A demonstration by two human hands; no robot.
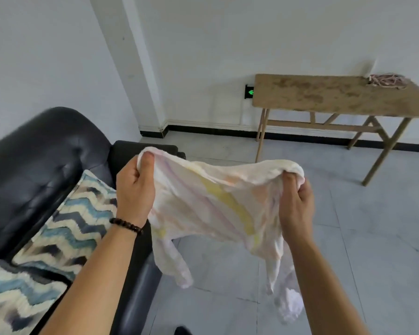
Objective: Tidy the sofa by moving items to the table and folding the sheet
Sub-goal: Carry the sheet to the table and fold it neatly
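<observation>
Both forearms reach in near; the left hand [134, 187] and right hand [296, 201] each clutch a top corner of the sheet [211, 204], hanging above the floor right of the sofa [41, 151]. Its trailing ends could drag if lowered.

Left hand [134, 187], right hand [295, 201] grip sheet [211, 201] – stretched between, above floor.

Green lit arrow sign [250, 92] low on white wall [252, 32], grey tiled floor [348, 213], black skirting [215, 131]
</observation>
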